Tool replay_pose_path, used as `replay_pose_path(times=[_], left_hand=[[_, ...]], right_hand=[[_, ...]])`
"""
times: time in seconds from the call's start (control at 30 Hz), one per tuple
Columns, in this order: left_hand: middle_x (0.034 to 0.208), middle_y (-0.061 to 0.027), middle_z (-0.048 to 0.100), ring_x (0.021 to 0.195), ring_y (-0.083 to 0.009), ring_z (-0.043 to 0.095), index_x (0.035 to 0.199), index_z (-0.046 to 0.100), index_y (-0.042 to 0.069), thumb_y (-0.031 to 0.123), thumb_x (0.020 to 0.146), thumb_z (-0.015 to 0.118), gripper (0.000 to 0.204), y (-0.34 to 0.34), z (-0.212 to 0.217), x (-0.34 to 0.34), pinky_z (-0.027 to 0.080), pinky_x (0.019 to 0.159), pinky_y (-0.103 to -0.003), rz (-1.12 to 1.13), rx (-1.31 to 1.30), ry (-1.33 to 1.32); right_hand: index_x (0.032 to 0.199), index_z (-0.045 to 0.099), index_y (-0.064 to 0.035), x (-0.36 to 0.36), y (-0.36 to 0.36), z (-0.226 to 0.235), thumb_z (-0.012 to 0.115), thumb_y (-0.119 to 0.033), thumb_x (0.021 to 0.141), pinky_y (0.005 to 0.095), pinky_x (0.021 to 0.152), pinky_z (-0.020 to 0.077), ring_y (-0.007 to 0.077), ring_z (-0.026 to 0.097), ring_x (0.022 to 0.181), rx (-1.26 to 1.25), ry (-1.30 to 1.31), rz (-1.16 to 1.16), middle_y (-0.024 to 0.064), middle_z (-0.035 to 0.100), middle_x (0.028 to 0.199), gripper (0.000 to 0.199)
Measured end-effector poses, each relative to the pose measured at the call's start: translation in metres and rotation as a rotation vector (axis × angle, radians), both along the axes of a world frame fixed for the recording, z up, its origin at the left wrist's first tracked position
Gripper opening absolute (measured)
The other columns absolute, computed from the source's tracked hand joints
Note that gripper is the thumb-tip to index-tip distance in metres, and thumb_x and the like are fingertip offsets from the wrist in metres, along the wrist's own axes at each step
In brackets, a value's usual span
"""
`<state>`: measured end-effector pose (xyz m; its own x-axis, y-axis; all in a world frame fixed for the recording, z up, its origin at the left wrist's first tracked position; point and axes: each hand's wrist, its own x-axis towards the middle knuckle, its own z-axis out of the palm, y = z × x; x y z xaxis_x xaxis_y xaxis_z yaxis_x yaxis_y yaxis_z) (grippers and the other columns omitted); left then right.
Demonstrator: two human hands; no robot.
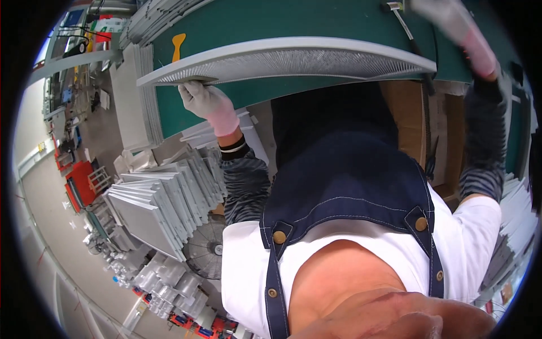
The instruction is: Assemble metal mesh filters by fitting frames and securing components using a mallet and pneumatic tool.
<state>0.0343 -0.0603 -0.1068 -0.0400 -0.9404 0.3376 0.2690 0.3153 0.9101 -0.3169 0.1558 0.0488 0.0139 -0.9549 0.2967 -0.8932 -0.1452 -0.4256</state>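
A long silver-framed panel with a pleated grey face (pixel 305 61), which looks like a filter, is tilted over the near edge of the green work table (pixel 248 22). At its left end my left hand (pixel 202 100), in a white and pink glove, is closed on the lower edge of the frame. My right hand (pixel 460 31), gloved alike, is raised beyond the panel's right end at the far right. Motion smears its fingers, so what it holds, if anything, cannot be made out. Close to it lies a hammer-like tool (pixel 402 24) with a dark handle.
A yellow scraper (pixel 178 46) lies on the table behind the panel. Flat grey panels (pixel 148 93) are stacked at the table's left end. Below left stand several framed panels (pixel 161 206) beside a round fan (pixel 209 247). A cardboard box (pixel 407 116) sits under the table.
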Motion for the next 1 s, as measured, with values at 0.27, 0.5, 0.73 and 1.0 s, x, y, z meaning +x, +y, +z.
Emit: replay_pose_path(times=[0.27,0.5,0.73,1.0], left_hand=[[0.089,-0.003,0.052,0.08,-0.0085,0.043,0.104,0.053,-0.002,0.028,0.101,0.047,0.031,0.0,-0.027,-0.007,0.039,0.072,-0.021,0.131,0.12,-0.039],[0.093,-0.0024,0.054,0.083,-0.0075,0.046,0.106,0.054,-0.001,0.023,0.099,0.051,0.025,-0.006,-0.044,0.008,0.04,0.074,-0.021,0.055,0.083,-0.006],[0.097,-0.0031,0.055,0.087,-0.0081,0.047,0.109,0.054,-0.001,0.025,0.099,0.052,0.029,-0.008,-0.049,0.011,0.041,0.076,-0.022,0.015,0.065,0.025],[0.085,-0.0006,0.052,0.077,-0.0089,0.046,0.108,0.053,-0.004,0.026,0.1,0.049,0.032,-0.019,-0.068,0.025,0.039,0.069,-0.022,-0.061,0.127,0.027]], right_hand=[[0.113,0.059,0.0039,0.059,0.026,-0.16,0.064,-0.002,0.084,0.0288,0.075,0.0486,0.0165,0.06,0.081,0.421,-0.581,-0.302,0.0099,0.064,0.089,0.03],[0.105,0.065,0.0011,0.053,0.02,-0.193,0.066,-0.006,0.085,0.0332,0.081,0.0493,0.0279,0.063,0.088,0.206,-0.475,-0.228,0.0153,0.067,0.1,0.021],[0.114,0.062,-0.0009,0.059,0.018,-0.183,0.067,-0.008,0.085,0.0339,0.087,0.0472,0.0272,0.061,0.097,0.393,-0.468,-0.365,0.0142,0.066,0.107,0.03],[0.11,0.063,0.001,0.052,0.007,-0.172,0.068,-0.006,0.082,0.0349,0.089,0.0459,0.0273,0.06,0.099,0.426,-0.49,-0.317,0.0152,0.066,0.105,0.029]])
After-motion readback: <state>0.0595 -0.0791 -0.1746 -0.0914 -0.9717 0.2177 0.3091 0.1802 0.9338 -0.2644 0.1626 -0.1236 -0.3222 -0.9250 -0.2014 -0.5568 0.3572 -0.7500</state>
